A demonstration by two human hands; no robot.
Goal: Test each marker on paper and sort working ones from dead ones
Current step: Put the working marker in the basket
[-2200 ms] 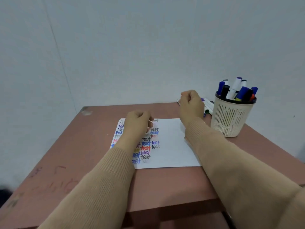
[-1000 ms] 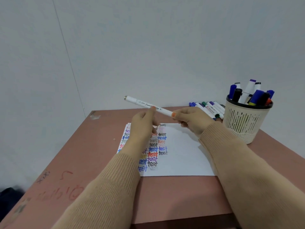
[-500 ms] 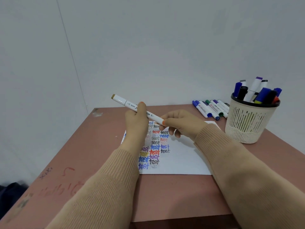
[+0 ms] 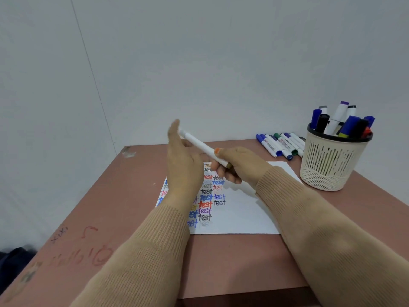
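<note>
My right hand [image 4: 239, 165] grips a white marker [image 4: 199, 145] near its lower end, above the paper, with the marker slanting up and to the left. My left hand [image 4: 180, 160] is raised with straight fingers, its palm against the marker's upper end. Below them lies the white paper [image 4: 245, 209], its left part filled with "test" written in several colours. A row of markers [image 4: 280, 145] lies on the table at the back right. A cream basket [image 4: 332, 165] with several markers standing in it is at the right.
The brown table [image 4: 106, 218] has scribbles near its left front edge. A grey wall stands close behind the table. A dark object [image 4: 13, 258] lies below the table's left edge.
My left hand has let go of the marker and opened flat against its upper end. My right hand has shifted its hold along the marker's lower end.
</note>
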